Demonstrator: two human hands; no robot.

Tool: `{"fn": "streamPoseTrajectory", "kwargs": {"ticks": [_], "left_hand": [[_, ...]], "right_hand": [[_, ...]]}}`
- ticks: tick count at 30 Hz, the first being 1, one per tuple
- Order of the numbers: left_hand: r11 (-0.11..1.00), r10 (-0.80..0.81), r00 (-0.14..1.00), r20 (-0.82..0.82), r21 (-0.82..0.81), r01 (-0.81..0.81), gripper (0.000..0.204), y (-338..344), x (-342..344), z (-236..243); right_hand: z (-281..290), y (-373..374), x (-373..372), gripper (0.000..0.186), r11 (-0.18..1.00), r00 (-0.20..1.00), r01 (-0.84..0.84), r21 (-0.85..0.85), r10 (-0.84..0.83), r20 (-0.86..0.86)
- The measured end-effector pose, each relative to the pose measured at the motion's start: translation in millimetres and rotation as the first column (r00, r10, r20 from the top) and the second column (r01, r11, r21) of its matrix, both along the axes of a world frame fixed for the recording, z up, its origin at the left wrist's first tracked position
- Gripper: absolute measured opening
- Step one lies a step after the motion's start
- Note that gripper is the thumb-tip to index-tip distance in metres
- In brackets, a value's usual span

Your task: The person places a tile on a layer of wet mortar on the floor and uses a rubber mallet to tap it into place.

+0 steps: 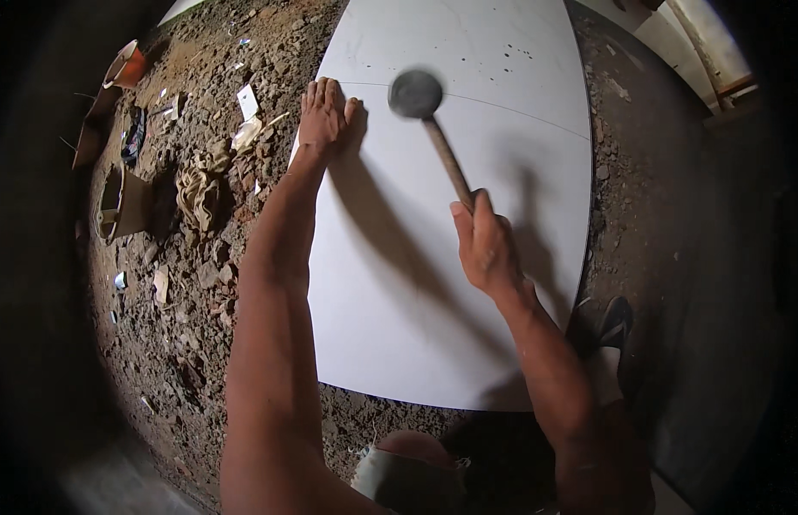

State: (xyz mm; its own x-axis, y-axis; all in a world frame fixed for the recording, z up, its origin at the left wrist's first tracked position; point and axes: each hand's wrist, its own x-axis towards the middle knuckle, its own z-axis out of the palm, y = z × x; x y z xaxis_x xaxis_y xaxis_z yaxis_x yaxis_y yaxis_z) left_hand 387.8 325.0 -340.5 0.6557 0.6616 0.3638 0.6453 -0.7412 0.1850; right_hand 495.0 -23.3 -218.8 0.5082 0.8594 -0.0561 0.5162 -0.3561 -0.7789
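Note:
My right hand [487, 245] is wrapped round the wooden handle of a rubber mallet [416, 93], whose dark round head is slightly blurred. The mallet is raised above a large white tile [399, 326], and its shadow falls on the tile to the right. At the tile's left edge my left hand [323, 116] presses flat, fingers stretched away from me and thumb out to the side. A thin joint line runs across the white surface just beyond the left hand, with another white tile [467, 43] on its far side. Dark specks dot that far tile.
Rough soil and rubble border the tiles. To the left lie an orange bucket [127, 65], a pale bucket [122, 204], a crumpled tan cloth [197, 196] and a white scrap [247, 102]. A sandalled foot [616, 319] rests at the right, and a knee [413, 448] shows below the near edge.

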Motion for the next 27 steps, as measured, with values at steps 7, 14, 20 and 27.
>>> {"fn": "streamPoseTrajectory", "kwargs": {"ticks": [7,14,20,27], "left_hand": [[0.999,0.038,0.999,-0.005,-0.024,-0.038,0.072,-6,-7,3],[1.0,-0.007,1.0,-0.024,-0.002,0.007,0.069,5,-9,-1],[0.997,0.018,0.995,-0.093,-0.076,-0.025,0.068,4,6,0],[0.996,0.082,0.994,-0.072,-0.018,-0.083,0.077,-3,8,-8]], "right_hand": [[37,-27,-1,0.03,0.996,0.987,0.076,0.036,-0.07,-0.146],[38,-21,-21,0.023,0.961,0.981,0.119,0.251,-0.074,-0.181],[-15,8,-2,0.034,0.987,0.966,-0.08,-0.14,0.112,0.232],[31,-59,-6,0.027,0.997,0.978,0.081,0.018,-0.076,-0.194]]}}
